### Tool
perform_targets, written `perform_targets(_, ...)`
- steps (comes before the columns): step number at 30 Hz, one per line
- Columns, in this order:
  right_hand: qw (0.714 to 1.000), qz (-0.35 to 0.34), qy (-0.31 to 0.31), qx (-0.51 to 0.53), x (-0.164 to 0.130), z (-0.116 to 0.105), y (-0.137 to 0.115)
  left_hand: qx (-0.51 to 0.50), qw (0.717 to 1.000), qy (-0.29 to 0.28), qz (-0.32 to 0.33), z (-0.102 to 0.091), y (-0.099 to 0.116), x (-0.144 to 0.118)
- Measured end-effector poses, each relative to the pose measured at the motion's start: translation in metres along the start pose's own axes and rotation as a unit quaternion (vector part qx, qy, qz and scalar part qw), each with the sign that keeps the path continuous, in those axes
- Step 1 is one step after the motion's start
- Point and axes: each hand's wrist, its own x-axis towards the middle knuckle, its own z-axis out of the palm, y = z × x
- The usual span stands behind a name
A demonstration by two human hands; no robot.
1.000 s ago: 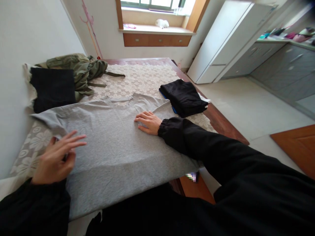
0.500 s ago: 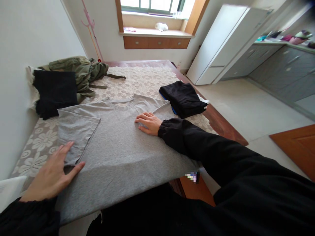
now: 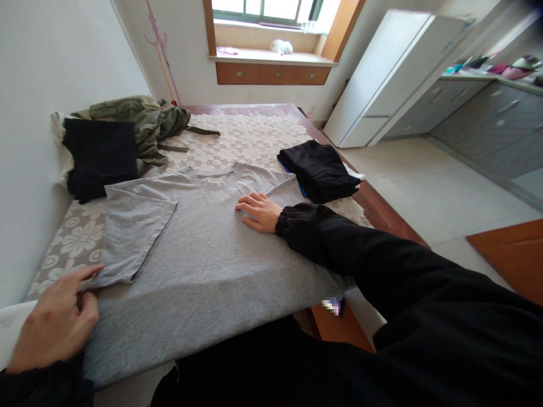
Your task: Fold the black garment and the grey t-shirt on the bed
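Observation:
A grey T-shirt (image 3: pixel 203 243) lies spread over the table, its neckline away from me and its lower part hanging past the near edge. My left hand (image 3: pixel 57 319) is at the shirt's left side, fingers bent around the lower corner of the left sleeve, with cloth between index finger and thumb. My right hand (image 3: pixel 261 212) rests palm down on the shirt's upper right chest, fingers loosely spread, covering a small print there. Beyond that hand sits a stack of folded black clothes (image 3: pixel 318 169) with a blue edge showing.
A folded black garment (image 3: pixel 102 152) and an olive-green bag (image 3: pixel 156 124) lie at the table's far left, near the wall. A patterned lace tablecloth (image 3: pixel 250 133) covers the table. To the right stand a white fridge (image 3: pixel 377 79) and grey cabinets (image 3: pixel 470 107).
My left hand has moved left and nearer to me, from over the sleeve's hem to its outer corner, and its fingers have bent. The right hand stays on the shirt.

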Motion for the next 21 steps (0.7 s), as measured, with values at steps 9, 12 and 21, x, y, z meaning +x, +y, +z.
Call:
perform_targets(9, 0.991, -0.082, -0.101, -0.003, 0.098, 0.013, -0.028, 0.051, 0.998, -0.012, -0.025, 0.002, -0.005, -0.001)
perform_targets(12, 0.989, -0.109, -0.096, -0.038, 0.132, 0.031, -0.052, 0.046, 0.999, 0.015, -0.008, 0.008, -0.01, -0.005)
perform_targets(21, 0.995, -0.086, -0.023, -0.035, 0.193, 0.06, -0.068, -0.007, 0.999, 0.041, 0.003, 0.004, -0.001, -0.005)
